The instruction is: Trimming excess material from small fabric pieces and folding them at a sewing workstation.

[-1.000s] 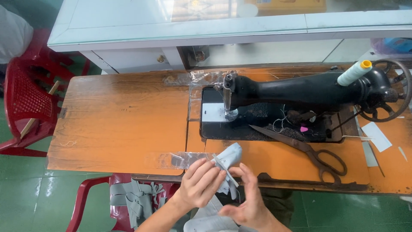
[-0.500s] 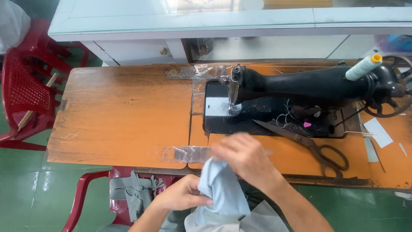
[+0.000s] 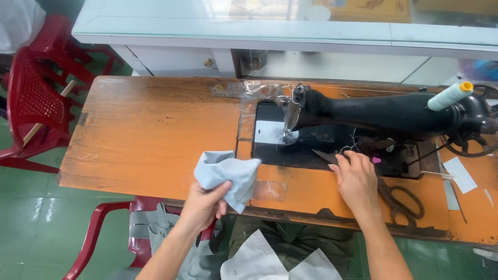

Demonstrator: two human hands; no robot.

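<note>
Left hand (image 3: 203, 203) grips grey cloth (image 3: 226, 175); right hand (image 3: 356, 181) half hides scissors (image 3: 395, 199)

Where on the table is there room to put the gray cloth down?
The big bare patch is the orange table top, between its left edge and the sewing machine. The left hand holds the gray cloth at that patch's front edge. The right side is crowded: the right hand lies on the scissors, with paper scraps beyond.

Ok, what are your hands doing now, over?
Left hand grips grey cloth at table edge. Right hand flat on scissors beside sewing machine. Nothing between cloth and needle.
</note>
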